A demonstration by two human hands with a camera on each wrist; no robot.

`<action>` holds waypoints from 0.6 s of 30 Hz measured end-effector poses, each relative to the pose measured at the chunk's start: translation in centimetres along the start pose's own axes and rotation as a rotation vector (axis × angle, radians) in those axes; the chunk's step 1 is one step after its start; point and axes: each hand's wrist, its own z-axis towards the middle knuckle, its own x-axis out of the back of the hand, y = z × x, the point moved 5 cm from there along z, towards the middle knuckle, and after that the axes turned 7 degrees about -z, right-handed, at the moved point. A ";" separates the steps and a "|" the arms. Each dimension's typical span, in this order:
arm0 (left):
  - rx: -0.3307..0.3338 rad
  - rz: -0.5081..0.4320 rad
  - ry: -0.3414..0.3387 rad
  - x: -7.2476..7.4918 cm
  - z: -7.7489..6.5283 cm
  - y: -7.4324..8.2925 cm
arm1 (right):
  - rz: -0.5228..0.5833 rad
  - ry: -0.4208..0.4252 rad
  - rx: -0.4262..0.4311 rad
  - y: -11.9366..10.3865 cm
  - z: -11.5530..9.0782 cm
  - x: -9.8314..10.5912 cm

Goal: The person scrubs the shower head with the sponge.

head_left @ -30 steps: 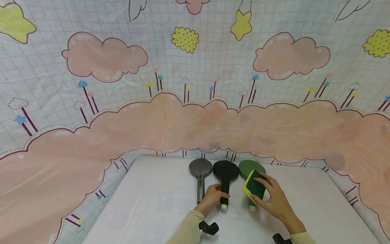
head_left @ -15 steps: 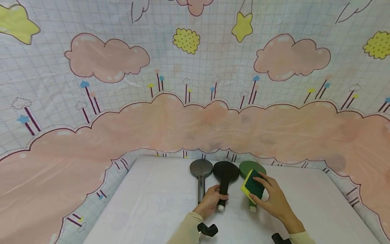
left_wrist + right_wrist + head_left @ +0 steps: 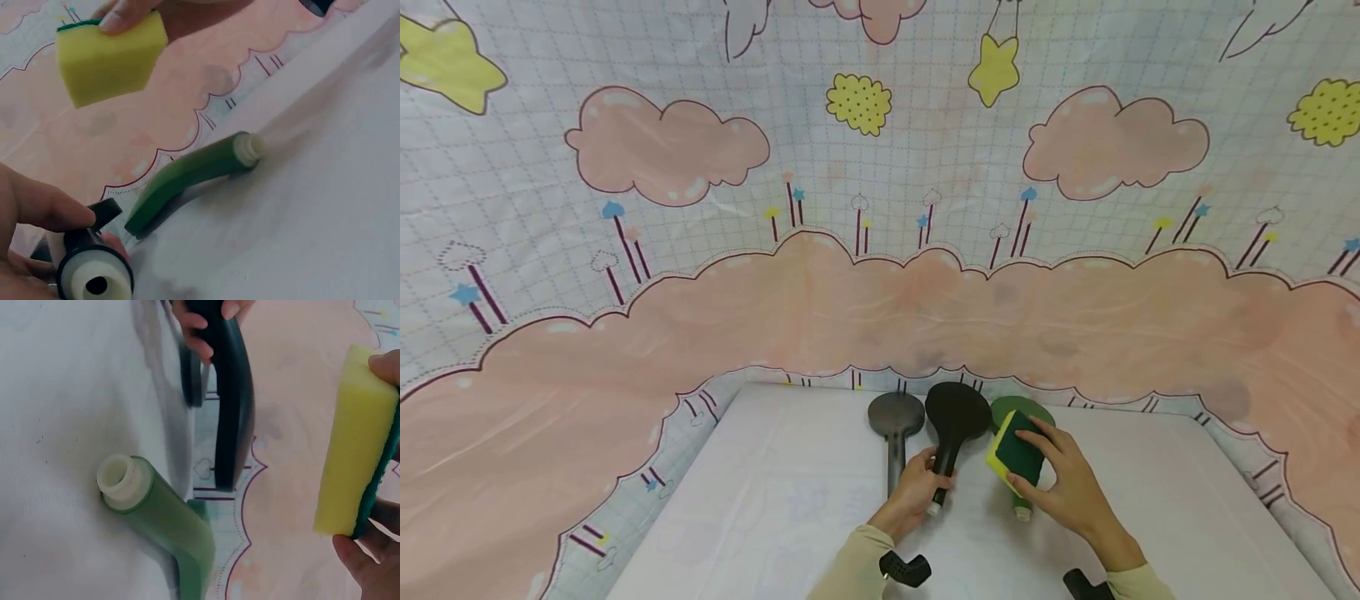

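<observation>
My left hand [image 3: 912, 493] grips the handle of a black shower head [image 3: 958, 412], its round head tilted up and away from me. The handle's white threaded end [image 3: 99, 272] faces the left wrist camera. In my right hand [image 3: 1071, 492] is a sponge [image 3: 1021, 450], yellow with a dark green scouring side, pinched between thumb and fingers. Below and behind it lies a green shower head [image 3: 165, 519], partly covered by the sponge in the head view. On the other side, a grey shower head [image 3: 896, 414] lies left of the black one, its handle's lower end hidden by my left hand.
All this is on a white table [image 3: 760, 483]. A cloth backdrop [image 3: 887, 308] printed with clouds and stars rises behind the table's back edge. Black wrist straps [image 3: 906, 569] sit on both forearms.
My left hand has lifted the black shower head off the table and tilted it, its handle end swinging left. The sponge in my right hand has shifted slightly left and up.
</observation>
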 end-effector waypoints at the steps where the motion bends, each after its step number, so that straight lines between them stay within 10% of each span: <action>1: -0.014 0.023 0.012 0.1 0.0 0.1 | 0.001 0.002 0.000 0.0 0.0 0.0; 18: -0.255 0.399 0.241 1.3 -0.3 1.2 | 0.044 0.081 0.041 -1.3 0.7 -0.3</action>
